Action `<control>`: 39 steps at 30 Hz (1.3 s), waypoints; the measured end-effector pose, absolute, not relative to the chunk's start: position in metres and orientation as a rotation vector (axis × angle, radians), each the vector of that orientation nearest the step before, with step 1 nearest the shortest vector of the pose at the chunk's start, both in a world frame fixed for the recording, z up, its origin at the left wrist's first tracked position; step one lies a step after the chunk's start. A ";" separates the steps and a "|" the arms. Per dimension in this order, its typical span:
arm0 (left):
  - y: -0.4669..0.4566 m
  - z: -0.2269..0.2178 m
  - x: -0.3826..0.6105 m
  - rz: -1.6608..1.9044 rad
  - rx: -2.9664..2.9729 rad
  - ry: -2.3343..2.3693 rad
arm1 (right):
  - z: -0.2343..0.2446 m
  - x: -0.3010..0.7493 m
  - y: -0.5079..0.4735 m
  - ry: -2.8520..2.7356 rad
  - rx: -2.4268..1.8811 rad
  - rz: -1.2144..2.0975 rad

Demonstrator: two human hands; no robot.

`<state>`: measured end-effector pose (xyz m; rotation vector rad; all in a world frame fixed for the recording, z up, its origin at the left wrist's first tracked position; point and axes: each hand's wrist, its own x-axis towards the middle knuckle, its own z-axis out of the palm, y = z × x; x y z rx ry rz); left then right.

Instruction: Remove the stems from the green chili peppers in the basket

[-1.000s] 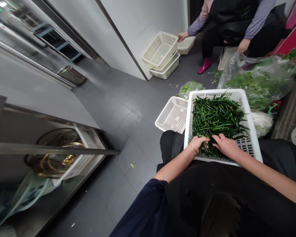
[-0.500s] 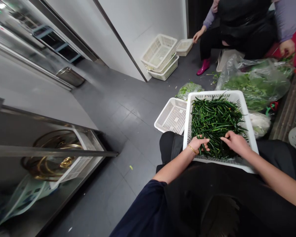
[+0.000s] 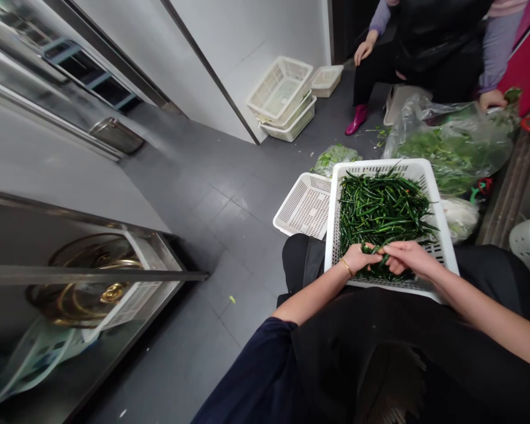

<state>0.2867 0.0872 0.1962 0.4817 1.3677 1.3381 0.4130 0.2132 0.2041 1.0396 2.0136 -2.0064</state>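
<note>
A white plastic basket rests on my lap, heaped with long green chili peppers. At the near edge of the heap, my left hand, with a gold bracelet on its wrist, is closed on a green chili pepper. My right hand meets it from the right, fingers pinched on the same pepper. Both hands touch each other over the pile.
An empty white basket lies on the grey floor left of my lap. Stacked white baskets lean by the wall. A seated person works beyond clear bags of leafy greens. A steel counter stands at left.
My hands, apart in the pile half a second ago, have come together on one pepper. The other person's hand left the far baskets and drew back to the knee.
</note>
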 end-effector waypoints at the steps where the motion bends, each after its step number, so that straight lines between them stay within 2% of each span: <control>1: 0.087 0.196 0.286 1.294 0.521 1.330 | 0.205 0.415 0.207 1.983 1.035 -2.072; 4: 0.086 0.195 0.285 1.155 0.558 1.255 | 0.200 0.417 0.194 2.289 0.966 -1.902; 8: 0.085 0.195 0.285 1.079 0.399 1.311 | 0.188 0.418 0.197 3.029 0.718 -0.968; 11: 0.085 0.196 0.286 1.131 0.299 1.357 | 0.187 0.411 0.208 3.032 0.628 -0.401; 15: 0.084 0.198 0.285 1.284 0.136 1.355 | 0.191 0.383 0.219 2.876 0.678 -0.082; 19: 0.084 0.194 0.283 1.388 0.077 1.336 | 0.197 0.362 0.227 2.808 0.614 -0.083; 21: 0.084 0.192 0.282 1.464 0.102 1.379 | 0.202 0.365 0.227 2.854 0.610 -0.242; 23: 0.086 0.190 0.282 1.535 0.177 1.427 | 0.208 0.375 0.223 2.825 0.648 -0.724; 26: 0.088 0.191 0.281 1.513 0.344 1.421 | 0.214 0.390 0.210 2.423 0.782 -1.602; 28: 0.087 0.193 0.282 1.430 0.419 1.357 | 0.213 0.396 0.201 2.228 0.887 -1.855; 31: 0.085 0.192 0.283 1.322 0.510 1.324 | 0.207 0.400 0.197 2.300 0.893 -1.817; 37: 0.082 0.183 0.289 1.167 0.681 1.576 | 0.198 0.410 0.213 2.472 0.745 -1.300; 39: 0.081 0.186 0.289 1.132 0.782 1.554 | 0.201 0.416 0.215 2.518 0.684 -1.348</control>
